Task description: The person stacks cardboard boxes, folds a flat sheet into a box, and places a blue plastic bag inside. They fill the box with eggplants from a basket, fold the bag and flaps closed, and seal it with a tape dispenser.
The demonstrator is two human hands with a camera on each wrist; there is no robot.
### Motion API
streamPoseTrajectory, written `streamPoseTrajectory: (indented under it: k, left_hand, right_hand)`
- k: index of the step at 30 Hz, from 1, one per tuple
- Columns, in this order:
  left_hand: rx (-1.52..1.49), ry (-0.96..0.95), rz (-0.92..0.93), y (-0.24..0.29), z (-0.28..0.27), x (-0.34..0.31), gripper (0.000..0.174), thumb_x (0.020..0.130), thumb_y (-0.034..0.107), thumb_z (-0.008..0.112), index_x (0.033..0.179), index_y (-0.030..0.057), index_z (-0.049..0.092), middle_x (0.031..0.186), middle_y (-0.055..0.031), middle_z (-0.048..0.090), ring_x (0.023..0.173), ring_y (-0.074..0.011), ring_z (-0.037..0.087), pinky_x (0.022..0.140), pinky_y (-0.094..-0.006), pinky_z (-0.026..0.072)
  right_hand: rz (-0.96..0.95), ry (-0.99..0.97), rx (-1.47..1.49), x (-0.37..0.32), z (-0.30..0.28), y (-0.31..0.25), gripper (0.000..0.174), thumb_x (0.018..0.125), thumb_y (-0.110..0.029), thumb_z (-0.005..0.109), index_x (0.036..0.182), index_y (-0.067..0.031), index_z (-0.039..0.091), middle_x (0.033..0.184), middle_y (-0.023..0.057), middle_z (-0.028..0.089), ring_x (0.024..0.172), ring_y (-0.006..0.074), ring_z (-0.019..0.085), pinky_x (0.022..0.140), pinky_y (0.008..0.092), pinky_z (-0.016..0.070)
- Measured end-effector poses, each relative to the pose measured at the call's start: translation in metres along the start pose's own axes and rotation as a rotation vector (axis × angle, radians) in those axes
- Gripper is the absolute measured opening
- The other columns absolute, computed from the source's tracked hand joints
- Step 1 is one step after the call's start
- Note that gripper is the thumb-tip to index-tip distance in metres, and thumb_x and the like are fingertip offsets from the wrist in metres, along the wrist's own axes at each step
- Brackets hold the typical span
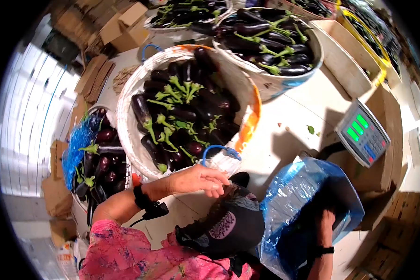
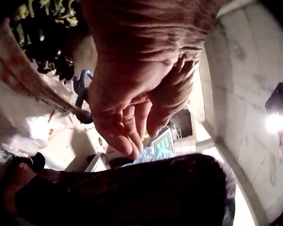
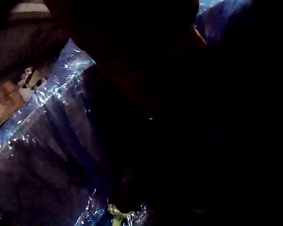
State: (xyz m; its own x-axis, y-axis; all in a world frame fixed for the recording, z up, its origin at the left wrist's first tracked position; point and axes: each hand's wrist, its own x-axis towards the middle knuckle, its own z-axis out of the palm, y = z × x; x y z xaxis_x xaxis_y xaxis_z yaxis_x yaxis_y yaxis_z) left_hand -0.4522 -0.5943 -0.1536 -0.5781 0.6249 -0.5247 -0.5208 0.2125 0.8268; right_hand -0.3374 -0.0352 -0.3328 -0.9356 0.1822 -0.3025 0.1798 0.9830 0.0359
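Reading the head view as a clock, twelve at the top: the blue plastic bag [image 1: 284, 193] sits around 4 o'clock with its mouth wide, and the right hand [image 1: 327, 220] is down inside it. Fingers on that one? Can't tell, they're lost in the dark. The right wrist view is mostly black too, though a green stem [image 3: 117, 214] shows at about 6 o'clock.

The left hand [image 1: 199, 181] is near 6 o'clock, fingers relaxed and loosely bent, nothing in them that I can see. It's close to the blue handle [image 1: 224, 150] of the big white tub [image 1: 127, 116]. Loads of dark eggplants [image 1: 140, 108] in there, around 10 to 11 o'clock, many with stems bunched toward the middle. Scale [image 1: 364, 133] is out at 3 o'clock, display lit green.

Handling-wise, I'd guess each eggplant is light to middling: firm but a bit spongy, with glossy skin that'll slide if you're lazy about it and bruises or nicks easily. I'd wrap the fingers round the body just below the cap, since stems can be prickly or snap. The bag looks thin, floppy and slick, so I'd bunch a good fistful of rim at 12 and 6 o'clock; pinching one spot could stretch or tear it once loaded.
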Motion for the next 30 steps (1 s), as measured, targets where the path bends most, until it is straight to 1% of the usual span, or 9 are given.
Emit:
streamPoseTrajectory:
  k: [2,4,7,13,17,20,23,27,30]
  left_hand:
    - [-0.044,0.008,-0.008,0.003,-0.017,-0.011,0.033,0.096,0.011,0.053,0.125,-0.0023,0.058,0.100,-0.0128,0.069,0.088,-0.0160,0.067,0.077,-0.0281,0.0539]
    - [-0.043,0.084,-0.033,-0.007,-0.038,-0.017,0.031,0.097,0.013,0.053,0.123,-0.0025,0.060,0.095,-0.0128,0.069,0.081,-0.0149,0.067,0.072,-0.0262,0.0538]
    - [-0.129,0.236,0.070,-0.025,-0.068,-0.014,0.028,0.097,0.016,0.055,0.118,-0.0011,0.061,0.092,-0.0096,0.067,0.079,-0.0134,0.065,0.071,-0.0242,0.0529]
    - [0.052,0.525,0.038,-0.069,-0.140,0.029,0.033,0.094,0.025,0.057,0.116,0.0012,0.060,0.098,-0.0055,0.066,0.088,-0.0124,0.061,0.077,-0.0266,0.0515]
    - [0.190,0.691,-0.009,-0.082,-0.171,0.063,0.024,0.090,0.016,0.060,0.110,0.0028,0.063,0.095,-0.0030,0.065,0.087,-0.0122,0.061,0.076,-0.0283,0.0524]
    - [1.030,1.108,0.358,-0.064,-0.193,0.088,0.022,0.086,0.012,0.062,0.106,0.0024,0.064,0.094,-0.0127,0.065,0.086,-0.0262,0.065,0.075,-0.0366,0.0524]
    - [0.836,1.123,0.405,-0.039,-0.207,0.105,0.021,0.083,0.009,0.064,0.102,0.0023,0.063,0.095,-0.0152,0.063,0.093,-0.0345,0.062,0.082,-0.0420,0.0497]
    - [1.122,1.097,0.495,-0.025,-0.209,0.134,0.021,0.082,0.009,0.065,0.102,0.0057,0.063,0.097,-0.0129,0.060,0.099,-0.0337,0.057,0.086,-0.0421,0.0479]
    - [1.244,1.019,0.351,-0.028,-0.214,0.161,0.031,0.080,0.008,0.066,0.110,0.0037,0.062,0.112,-0.0145,0.058,0.112,-0.0346,0.052,0.094,-0.0432,0.0429]
  right_hand:
    - [-0.148,0.109,-0.011,-0.002,0.034,0.038,0.052,0.086,-0.026,0.061,0.132,-0.0013,0.052,0.128,0.0254,0.055,0.107,0.0433,0.059,0.090,0.0471,0.0510]
    - [-0.097,0.143,-0.006,0.001,0.016,0.019,0.017,0.081,-0.011,0.062,0.091,0.0019,0.066,0.089,0.0252,0.066,0.082,0.0429,0.063,0.072,0.0497,0.0516]
    - [-0.138,0.351,0.074,0.006,0.036,0.035,0.017,0.082,-0.012,0.062,0.088,0.0033,0.066,0.088,0.0257,0.066,0.078,0.0442,0.063,0.069,0.0498,0.0521]
    - [-0.036,0.249,-0.014,0.012,0.085,0.086,0.018,0.083,-0.014,0.061,0.089,0.0018,0.068,0.088,0.0246,0.067,0.078,0.0429,0.064,0.069,0.0496,0.0526]
    - [-0.042,0.244,-0.028,0.000,0.054,0.052,0.023,0.083,-0.019,0.063,0.094,-0.0001,0.069,0.091,0.0238,0.067,0.082,0.0410,0.065,0.073,0.0491,0.0533]
    - [-0.030,0.227,-0.029,0.001,0.044,0.042,0.025,0.082,-0.020,0.064,0.096,-0.0007,0.068,0.094,0.0234,0.066,0.084,0.0407,0.064,0.075,0.0487,0.0529]
    - [-0.011,0.206,-0.036,0.003,0.039,0.036,0.027,0.082,-0.022,0.065,0.099,-0.0014,0.067,0.097,0.0231,0.065,0.087,0.0404,0.063,0.076,0.0484,0.0525]
    - [0.011,0.183,-0.035,0.002,0.038,0.036,0.030,0.081,-0.023,0.066,0.102,-0.0023,0.065,0.100,0.0226,0.064,0.090,0.0400,0.062,0.078,0.0479,0.0520]
    - [0.019,0.172,-0.034,0.004,0.040,0.034,0.033,0.080,-0.024,0.066,0.105,-0.0029,0.064,0.103,0.0222,0.063,0.092,0.0398,0.062,0.080,0.0475,0.0517]
